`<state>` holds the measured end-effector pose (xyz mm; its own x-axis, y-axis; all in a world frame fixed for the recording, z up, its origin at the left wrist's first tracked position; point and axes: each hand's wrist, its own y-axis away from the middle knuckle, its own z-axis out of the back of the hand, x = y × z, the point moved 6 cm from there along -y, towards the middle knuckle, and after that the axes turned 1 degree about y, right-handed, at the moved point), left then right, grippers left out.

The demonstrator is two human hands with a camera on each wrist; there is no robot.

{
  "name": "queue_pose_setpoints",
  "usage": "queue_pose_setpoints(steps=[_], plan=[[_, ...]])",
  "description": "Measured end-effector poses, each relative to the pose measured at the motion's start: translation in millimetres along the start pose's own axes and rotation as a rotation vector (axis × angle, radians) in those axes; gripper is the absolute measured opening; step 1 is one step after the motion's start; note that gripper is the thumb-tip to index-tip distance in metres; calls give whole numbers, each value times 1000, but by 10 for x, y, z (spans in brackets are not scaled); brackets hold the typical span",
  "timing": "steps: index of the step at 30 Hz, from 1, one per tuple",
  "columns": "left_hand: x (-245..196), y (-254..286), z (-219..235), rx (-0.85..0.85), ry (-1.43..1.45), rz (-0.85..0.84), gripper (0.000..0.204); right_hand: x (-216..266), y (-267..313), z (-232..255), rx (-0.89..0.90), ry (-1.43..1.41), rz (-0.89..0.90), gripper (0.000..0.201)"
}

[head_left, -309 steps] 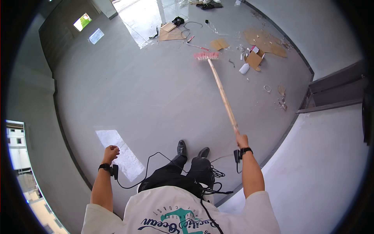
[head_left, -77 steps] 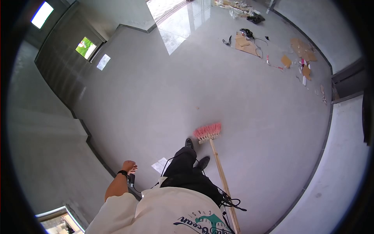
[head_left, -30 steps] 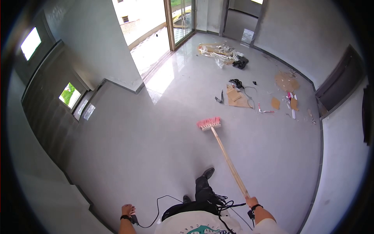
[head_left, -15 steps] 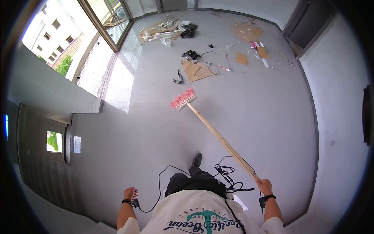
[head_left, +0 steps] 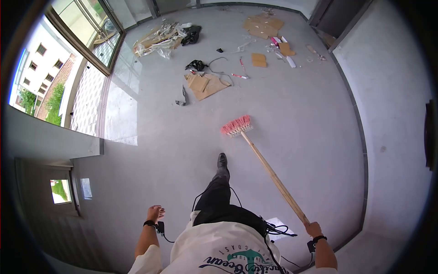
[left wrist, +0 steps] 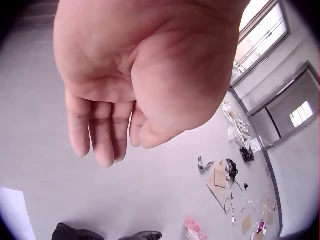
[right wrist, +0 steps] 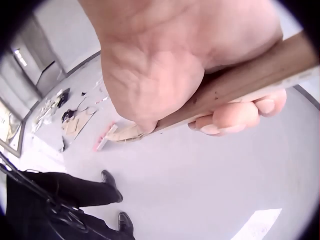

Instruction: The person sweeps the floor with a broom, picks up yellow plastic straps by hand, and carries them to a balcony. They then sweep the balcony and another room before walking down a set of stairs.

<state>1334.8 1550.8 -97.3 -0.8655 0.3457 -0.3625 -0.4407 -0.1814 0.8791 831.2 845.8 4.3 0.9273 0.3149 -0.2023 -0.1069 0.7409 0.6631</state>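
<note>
A broom (head_left: 273, 177) with a pale wooden handle and pink-and-white bristles slants across the floor ahead. My right hand (head_left: 313, 229) grips the handle near its top end; in the right wrist view the fingers (right wrist: 235, 116) wrap around the wood. The broom's bristle head (head_left: 237, 126) is down at the floor, ahead of my forward shoe (head_left: 222, 160). Off to the left, my left hand (head_left: 155, 213) hangs beside the body and holds nothing. Its fingers (left wrist: 102, 132) are loosely bent in the left wrist view.
Flattened cardboard (head_left: 207, 86) with a black plastic bag (head_left: 195, 65) lies ahead. Farther back are a heap of plastic wrap (head_left: 159, 39), more cardboard (head_left: 262, 26) and a small open box (head_left: 286, 49). A glass door (head_left: 86, 27) stands at the left. Black cables (head_left: 279, 229) hang at my waist.
The view has turned left and come nearer the litter since the earlier frames. The broom, swung out in front again, stays in my right hand. My left hand remains free at the side.
</note>
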Motion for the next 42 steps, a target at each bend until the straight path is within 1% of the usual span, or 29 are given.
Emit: queue_pose_setpoints(steps=[1,2,3,4,5,7,9,11,14,16,17,18,21,22,23,24,25,26,27,28,30,31,32,34,36,37,39,41,42], plan=[[-191,-7,-84,20,-33,-47,24,698,82,452,128,-82,-25,65],[-405,-26,-168,43,-71,-97,25,968,-429,389,60,-41,85,65],[-592,-44,-237,44,-79,-103,25,1538,-502,767,54,-53,113,66],[-749,-88,-304,27,-78,-101,25,2060,-646,1050,101,-90,117,65],[-879,-134,-384,11,-74,-95,26,2498,-974,1183,9,-48,206,64],[-1161,-277,-558,8,-87,-87,26,3523,-1294,1667,-57,-44,306,63],[-1378,-304,-739,-2,-137,-77,27,4432,-1426,2175,-133,10,455,58],[-1721,-275,-1003,-13,-101,-60,27,4973,-1347,2808,-208,9,565,55],[-2170,-362,-1400,6,-85,-37,26,4824,-1586,3569,-229,10,490,55],[-2348,-442,-1690,27,-76,-15,26,4305,-1751,3722,-254,58,452,56],[-2423,-499,-1806,40,-71,-16,24,3978,-1765,3702,-218,99,427,57],[-2520,-545,-1909,50,-65,-18,21,3542,-1852,3571,-329,129,463,58],[-2674,-691,-2220,110,-29,62,15,2210,-1506,3274,-257,85,407,54],[-2732,-696,-2325,106,-10,82,11,1761,-1341,3172,-128,66,277,57],[-2811,-693,-2425,110,-57,72,12,1235,-1265,3002,-177,155,270,58],[-2874,-684,-2494,109,-102,61,13,716,-1205,2825,-171,258,289,55],[-2906,-712,-2549,105,-140,46,16,437,-1015,2817,-116,287,394,53],[-2937,-684,-2596,99,-138,56,16,119,-902,2867,-121,324,263,52],[-2997,-647,-2649,102,-142,53,18,-118,-863,2872,-19,420,223,55],[-3049,-610,-2702,106,-146,46,20,-191,-883,2972,-14,420,225,55],[-3097,-535,-2764,95,-146,51,22,-502,-982,3108,84,367,-82,58],[-3093,-509,-2775,72,-128,49,22,-579,-1126,3144,144,327,-120,61],[-3066,-461,-2798,48,-104,49,23,-604,-1304,3217,143,337,-110,61],[-3104,-349,-2869,29,-69,-8,27,-563,-1668,3328,191,277,-38,62],[-3158,-220,-3019,-15,-20,-46,28,-46,-2084,3578,161,278,-19,62],[-3157,-118,-3130,-25,-16,-40,28,121,-2422,3571,175,289,39,64],[-3237,52,-3371,-17,-41,-56,27,780,-3001,3703,165,213,120,68],[-3314,167,-3613,-5,-92,-67,27,1696,-3568,3796,81,177,252,65],[-3309,242,-3749,12,-141,-70,27,2289,-3662,3962,-8,115,353,66]])
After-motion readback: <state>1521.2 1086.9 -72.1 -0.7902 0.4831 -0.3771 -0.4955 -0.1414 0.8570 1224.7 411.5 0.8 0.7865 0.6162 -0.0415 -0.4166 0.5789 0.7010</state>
